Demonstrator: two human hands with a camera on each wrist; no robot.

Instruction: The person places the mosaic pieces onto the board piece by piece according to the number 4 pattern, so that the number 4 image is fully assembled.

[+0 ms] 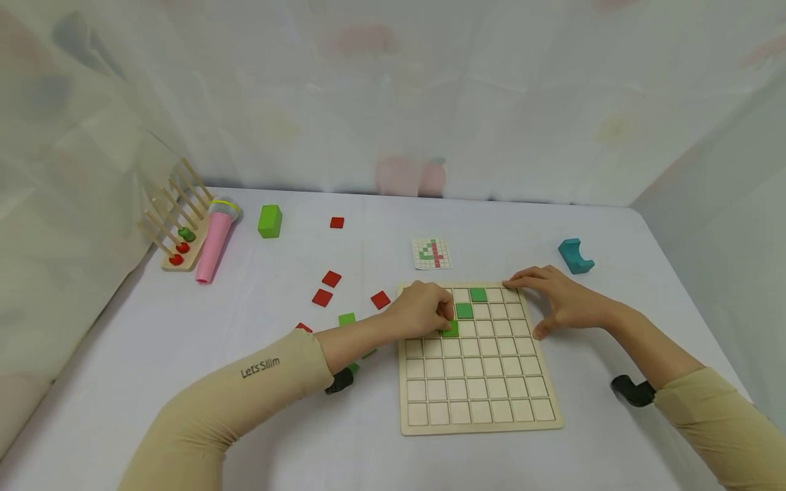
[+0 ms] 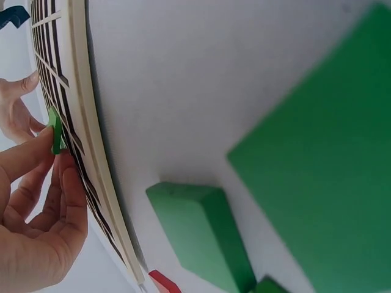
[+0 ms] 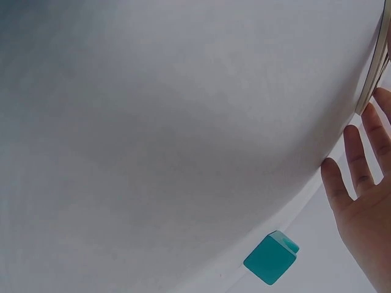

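Note:
My left hand [image 1: 420,310] pinches a green square tile [image 1: 451,329] between thumb and fingers, low over a cell of the wooden grid board [image 1: 481,434]. In the left wrist view that green tile [image 2: 55,130] stands tilted on edge at the fingertips. Two more green tiles, an upper one [image 1: 478,294] and a lower one [image 1: 464,311], lie in cells and form a diagonal with it. At the board's upper right corner, my right hand [image 1: 568,300] spreads its fingers and thumb along the edge; its fingers [image 3: 372,137] show loosely extended in the right wrist view.
Several red tiles [image 1: 322,297] and green tiles [image 1: 346,319] lie left of the board, partly behind my left arm. Beyond it is a pattern card [image 1: 432,254] showing a 4. A teal block [image 1: 574,256], green block [image 1: 270,221], pink microphone [image 1: 215,245] and pegged wooden stand [image 1: 195,252] surround.

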